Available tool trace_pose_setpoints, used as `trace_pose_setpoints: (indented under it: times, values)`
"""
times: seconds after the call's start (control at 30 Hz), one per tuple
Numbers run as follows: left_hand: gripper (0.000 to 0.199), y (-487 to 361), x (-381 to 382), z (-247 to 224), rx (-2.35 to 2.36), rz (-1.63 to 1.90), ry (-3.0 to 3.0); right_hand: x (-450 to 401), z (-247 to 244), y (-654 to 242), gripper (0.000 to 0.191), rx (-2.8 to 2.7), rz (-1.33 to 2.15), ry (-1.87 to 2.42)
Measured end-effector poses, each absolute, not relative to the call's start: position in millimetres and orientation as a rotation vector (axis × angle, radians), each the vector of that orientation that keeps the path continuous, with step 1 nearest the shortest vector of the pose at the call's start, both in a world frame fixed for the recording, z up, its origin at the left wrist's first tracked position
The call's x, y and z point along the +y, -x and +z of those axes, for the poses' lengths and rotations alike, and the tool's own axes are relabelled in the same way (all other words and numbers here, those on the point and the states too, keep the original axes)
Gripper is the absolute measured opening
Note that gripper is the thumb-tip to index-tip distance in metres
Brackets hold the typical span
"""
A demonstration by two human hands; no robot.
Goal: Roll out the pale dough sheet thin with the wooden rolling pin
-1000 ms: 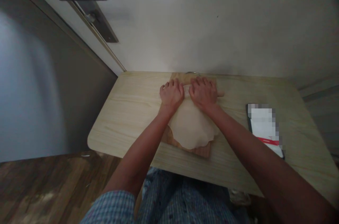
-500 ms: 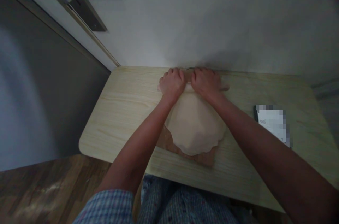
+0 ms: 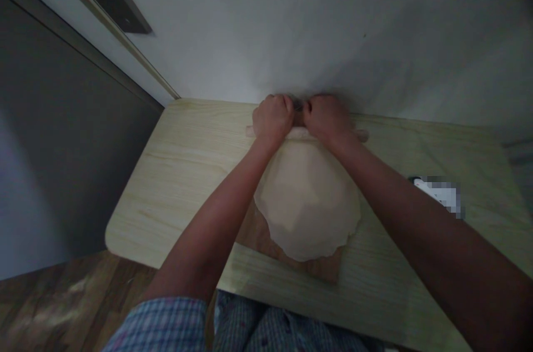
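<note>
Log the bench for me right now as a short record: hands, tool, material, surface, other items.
Left hand: on rolling pin, fingers curled
Right hand: same, right of left hand
Tool: rolling pin, across dough's far edge
Material: dough, flat sheet, uneven edge
Surface: wooden board on table
Other: phone, partly behind right forearm

Two hands (image 3: 272,116) (image 3: 328,119), one rolling pin (image 3: 298,133), one dough sheet (image 3: 310,202), one board (image 3: 325,270), apparently one phone (image 3: 441,195).
</note>
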State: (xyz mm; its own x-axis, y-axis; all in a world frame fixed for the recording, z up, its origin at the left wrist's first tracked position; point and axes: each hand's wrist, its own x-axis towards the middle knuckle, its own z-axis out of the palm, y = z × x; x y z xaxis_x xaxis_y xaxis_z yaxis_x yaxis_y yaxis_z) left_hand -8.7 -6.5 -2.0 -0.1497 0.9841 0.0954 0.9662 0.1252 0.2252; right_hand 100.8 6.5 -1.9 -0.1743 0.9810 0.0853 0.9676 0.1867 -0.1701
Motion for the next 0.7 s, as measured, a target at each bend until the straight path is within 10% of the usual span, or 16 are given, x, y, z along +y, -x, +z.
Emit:
trace_pose_setpoints:
  times: [0.7]
  values:
    - [0.041,9.1,21.6,0.5,2.29,0.433,-1.933,24.1,5.7,-94.4,0.056,-2.232,-0.08,1.942]
